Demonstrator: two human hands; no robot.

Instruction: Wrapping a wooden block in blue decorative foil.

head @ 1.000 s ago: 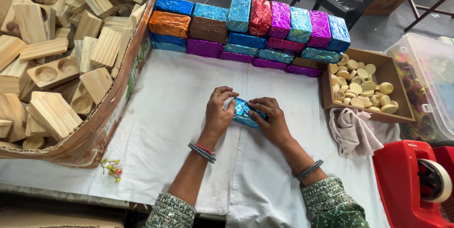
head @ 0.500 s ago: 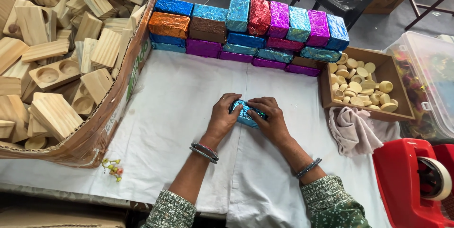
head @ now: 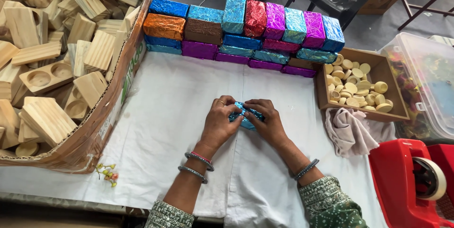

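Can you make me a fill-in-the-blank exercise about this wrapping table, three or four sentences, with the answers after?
1. Both hands, the left hand and the right hand, press on a block wrapped in ____ foil.
2. The cardboard box at the left holds bare ____ blocks.
3. The small round pieces lie in a ____ tray.
4. The tape dispenser at the lower right is ____.

Missing words: blue; wooden; wooden; red

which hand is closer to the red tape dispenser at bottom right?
Right. The right hand sits on the blue foil-wrapped block, on the side toward the red plastic tape dispenser; the left hand holds the block's far side.
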